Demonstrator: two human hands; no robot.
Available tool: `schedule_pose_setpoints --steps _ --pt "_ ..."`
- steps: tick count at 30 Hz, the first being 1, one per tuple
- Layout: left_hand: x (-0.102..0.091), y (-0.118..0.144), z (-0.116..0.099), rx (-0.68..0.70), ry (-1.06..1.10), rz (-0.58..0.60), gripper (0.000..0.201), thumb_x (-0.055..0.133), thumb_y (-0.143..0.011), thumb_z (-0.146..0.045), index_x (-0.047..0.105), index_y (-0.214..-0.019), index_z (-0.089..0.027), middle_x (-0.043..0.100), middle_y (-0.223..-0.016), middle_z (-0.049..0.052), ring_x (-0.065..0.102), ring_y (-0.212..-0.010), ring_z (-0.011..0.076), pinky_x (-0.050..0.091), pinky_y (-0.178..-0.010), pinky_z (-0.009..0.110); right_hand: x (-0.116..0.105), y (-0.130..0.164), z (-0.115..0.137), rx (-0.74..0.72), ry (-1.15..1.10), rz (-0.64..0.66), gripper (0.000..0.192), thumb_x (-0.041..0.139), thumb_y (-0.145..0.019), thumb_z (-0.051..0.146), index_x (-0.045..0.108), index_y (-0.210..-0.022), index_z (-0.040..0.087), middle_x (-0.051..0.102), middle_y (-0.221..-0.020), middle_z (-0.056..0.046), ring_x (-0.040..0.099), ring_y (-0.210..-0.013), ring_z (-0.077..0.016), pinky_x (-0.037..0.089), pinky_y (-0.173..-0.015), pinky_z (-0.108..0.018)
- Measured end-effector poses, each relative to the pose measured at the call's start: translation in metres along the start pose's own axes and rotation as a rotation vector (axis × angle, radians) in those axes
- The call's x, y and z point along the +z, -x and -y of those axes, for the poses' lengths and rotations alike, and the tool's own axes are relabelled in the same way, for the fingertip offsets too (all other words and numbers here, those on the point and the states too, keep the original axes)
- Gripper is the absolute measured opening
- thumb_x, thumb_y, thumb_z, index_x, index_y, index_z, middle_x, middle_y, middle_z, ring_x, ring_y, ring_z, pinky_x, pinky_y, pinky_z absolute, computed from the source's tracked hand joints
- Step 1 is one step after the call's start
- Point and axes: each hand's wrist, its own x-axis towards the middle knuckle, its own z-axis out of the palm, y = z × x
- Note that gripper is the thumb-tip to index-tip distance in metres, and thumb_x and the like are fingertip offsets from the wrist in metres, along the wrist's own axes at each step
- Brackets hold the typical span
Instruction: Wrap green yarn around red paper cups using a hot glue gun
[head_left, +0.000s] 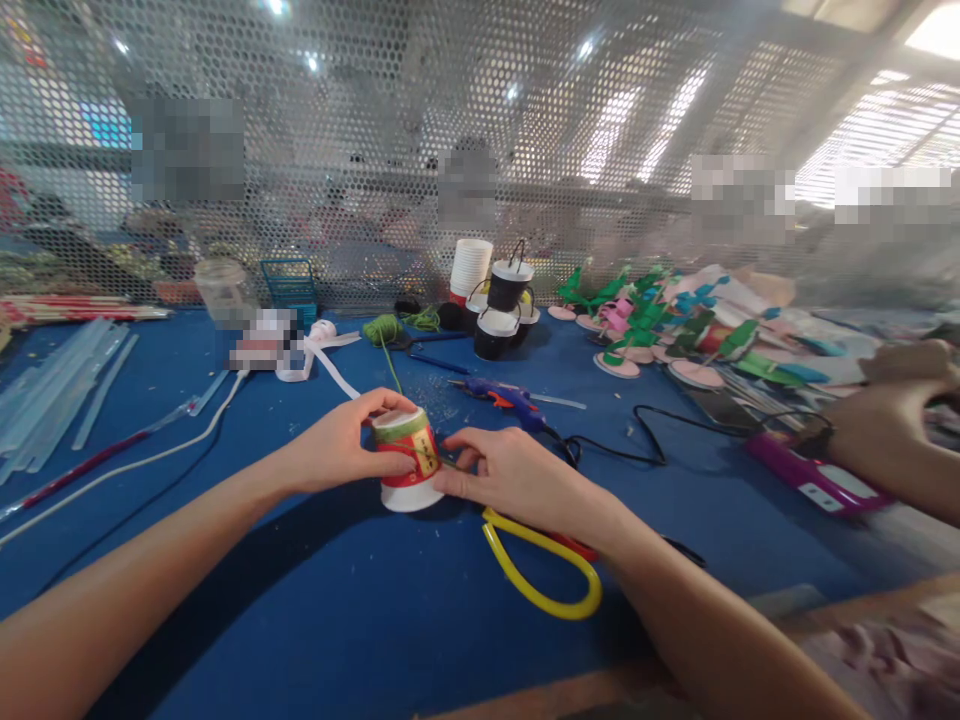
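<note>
My left hand [356, 440] grips a red and white paper cup [409, 494], thumb across its front and fingers behind. The cup looks upside down, its wider white rim toward the table. A band of green yarn [399, 429] is wound around its upper end. From there a strand runs back to a green yarn ball [382, 329]. Close against the cup's right side, my right hand [499, 468] is closed in a pinch on a thin strand, seemingly the same yarn. Its fingertips partly hide the strand.
Behind my hands lie a blue glue gun [504, 398] and scissors [439, 361]. Yellow-handled scissors [551, 607] rest under my right wrist. Black-wrapped cups [495, 335] and green paper plants [649, 325] stand farther back. At right, another person's hand [889, 410] is near a purple power strip [817, 475].
</note>
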Motion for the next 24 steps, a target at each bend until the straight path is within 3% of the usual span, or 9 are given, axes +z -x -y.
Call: schedule_pose_setpoints --steps 5,11,13,15,19,24 --pt "-0.003 -0.002 0.006 -0.004 0.016 -0.118 0.043 0.066 -0.063 -0.029 0.050 -0.102 -0.021 0.061 -0.094 0.003 0.059 -0.085 0.0194 0.044 -0.076 0.032 -0.009 -0.002 -0.001 0.061 -0.280 0.233 0.032 0.043 -0.084 0.041 0.057 -0.099 0.016 0.067 -0.077 -0.004 0.056 -0.050 -0.0093 0.041 -0.047 -0.021" --pt "-0.010 0.000 0.000 0.141 0.056 -0.156 0.049 0.070 -0.059 -0.025 0.049 -0.103 -0.022 0.057 -0.097 0.002 0.056 -0.086 0.0177 0.044 -0.077 0.030 -0.002 -0.010 -0.004 0.063 -0.148 0.073 0.021 0.041 -0.082 0.021 0.060 -0.075 0.015 0.060 -0.061 -0.001 0.053 -0.051 -0.0092 0.041 -0.049 -0.020" --pt "-0.013 0.000 -0.002 0.192 0.078 -0.217 0.048 0.070 -0.059 -0.024 0.049 -0.103 -0.022 0.056 -0.098 0.001 0.054 -0.084 0.0159 0.043 -0.074 0.027 -0.001 -0.009 -0.002 0.031 -0.165 0.093 0.021 0.041 -0.080 0.019 0.061 -0.074 0.015 0.061 -0.064 -0.001 0.052 -0.053 -0.0087 0.041 -0.049 -0.020" --pt "-0.014 -0.002 0.000 0.207 0.118 -0.304 0.048 0.071 -0.059 -0.025 0.049 -0.101 -0.021 0.055 -0.097 0.001 0.053 -0.082 0.0148 0.043 -0.072 0.026 0.000 -0.007 0.000 0.006 -0.272 0.195 0.020 0.041 -0.080 0.020 0.061 -0.080 0.015 0.064 -0.075 -0.003 0.051 -0.056 -0.0081 0.040 -0.047 -0.018" --pt "-0.006 -0.005 0.009 0.111 0.160 -0.321 0.050 0.071 -0.058 -0.028 0.048 -0.101 -0.020 0.056 -0.093 0.002 0.055 -0.083 0.0169 0.044 -0.074 0.030 0.002 -0.005 0.001 -0.027 -0.463 0.363 0.022 0.042 -0.080 0.021 0.061 -0.091 0.015 0.064 -0.089 -0.005 0.054 -0.062 -0.0077 0.043 -0.048 -0.017" --pt "0.008 -0.005 0.017 0.011 0.006 -0.259 0.049 0.069 -0.058 -0.029 0.049 -0.102 -0.019 0.057 -0.100 0.004 0.054 -0.091 0.0207 0.042 -0.081 0.037 -0.002 -0.010 -0.006 0.031 -0.496 0.315 0.022 0.043 -0.081 0.021 0.061 -0.091 0.012 0.062 -0.071 -0.002 0.055 -0.054 -0.0072 0.048 -0.054 -0.021"
